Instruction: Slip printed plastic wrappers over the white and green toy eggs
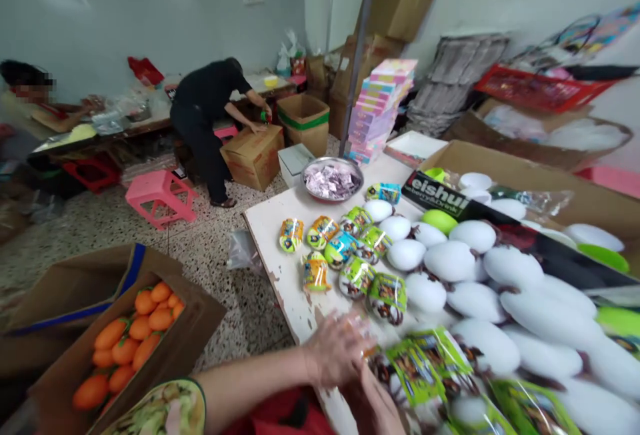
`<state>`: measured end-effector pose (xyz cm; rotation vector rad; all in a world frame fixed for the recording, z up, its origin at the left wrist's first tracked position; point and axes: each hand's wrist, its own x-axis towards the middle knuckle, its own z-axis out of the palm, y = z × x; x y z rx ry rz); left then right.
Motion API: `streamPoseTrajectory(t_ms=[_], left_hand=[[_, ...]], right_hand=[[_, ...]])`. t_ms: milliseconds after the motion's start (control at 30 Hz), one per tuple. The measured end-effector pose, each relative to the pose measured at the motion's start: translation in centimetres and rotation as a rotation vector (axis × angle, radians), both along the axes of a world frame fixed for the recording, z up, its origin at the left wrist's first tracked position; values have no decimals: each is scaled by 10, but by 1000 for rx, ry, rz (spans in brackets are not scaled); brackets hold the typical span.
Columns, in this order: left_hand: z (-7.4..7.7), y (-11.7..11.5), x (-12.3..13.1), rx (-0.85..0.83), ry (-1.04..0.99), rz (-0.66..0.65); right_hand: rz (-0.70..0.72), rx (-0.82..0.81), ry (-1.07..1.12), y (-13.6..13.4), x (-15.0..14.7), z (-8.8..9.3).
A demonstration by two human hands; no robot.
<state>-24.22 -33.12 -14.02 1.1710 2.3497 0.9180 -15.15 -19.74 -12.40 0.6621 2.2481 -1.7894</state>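
My left hand (pixel 340 349) reaches over the near edge of the white table (pixel 273 221), its fingers blurred by motion. Close beside it is my right hand (pixel 379 403), partly cut off by the bottom of the view. A small orange patch (pixel 370 353) shows at the left fingertips; whether a hand holds it I cannot tell. Right of my hands lie green-wrapped eggs (pixel 413 368). Farther up the table are several more wrapped eggs (pixel 356 277) in green, orange and blue film. Plain white egg shapes (pixel 450 261) are heaped on the right.
A metal bowl (pixel 333 179) of small packets stands at the table's far corner, near a pole (pixel 357 55). An open carton (pixel 500 161) holds shell halves. Orange plastic pieces (pixel 127 341) fill a box at left. A person (pixel 205 108) bends over a carton; another sits far left.
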Motion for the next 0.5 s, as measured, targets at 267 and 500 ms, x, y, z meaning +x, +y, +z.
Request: streamPoseTrajectory(t_ms=[267,500], left_hand=[[0,9,40,4,-179,176],[-6,25,69,-358,-210,180]], right_hand=[[-168,-562,-137,17,48,15],[-228,37,-90,49,92,-9]])
